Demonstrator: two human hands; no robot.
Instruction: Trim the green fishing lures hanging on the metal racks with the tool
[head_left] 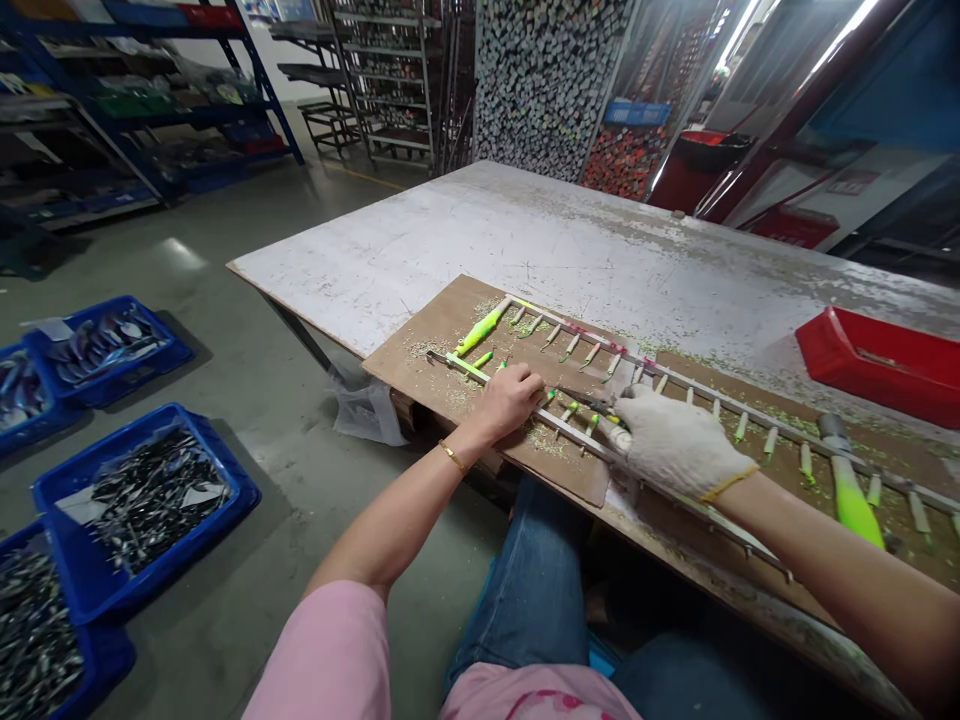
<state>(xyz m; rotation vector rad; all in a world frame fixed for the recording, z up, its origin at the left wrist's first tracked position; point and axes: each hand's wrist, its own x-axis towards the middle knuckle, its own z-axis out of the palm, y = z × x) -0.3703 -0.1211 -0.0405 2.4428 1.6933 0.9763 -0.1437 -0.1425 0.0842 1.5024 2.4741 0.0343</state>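
My bare left hand (512,400) is closed over the near rail of a long metal rack (581,435), its fingertips partly hidden. Wearing a white knitted glove, my right hand (671,440) grips dark pliers (581,397), whose jaws point left toward my left hand. Small pale pegs with green tips line both rails. At the rack's left end lies a bright yellow-green stick-like piece (481,328). Another yellow-green piece with a grey end (853,495) crosses the rack right of my glove. Brown cardboard (420,350) lies underneath, strewn with yellow-green flakes.
A red tray (885,365) stands on the right of the white table (360,240). On the floor at left are several blue crates (187,420) of small parts. Shelves (142,115) and a wheeled rack (390,85) stand behind.
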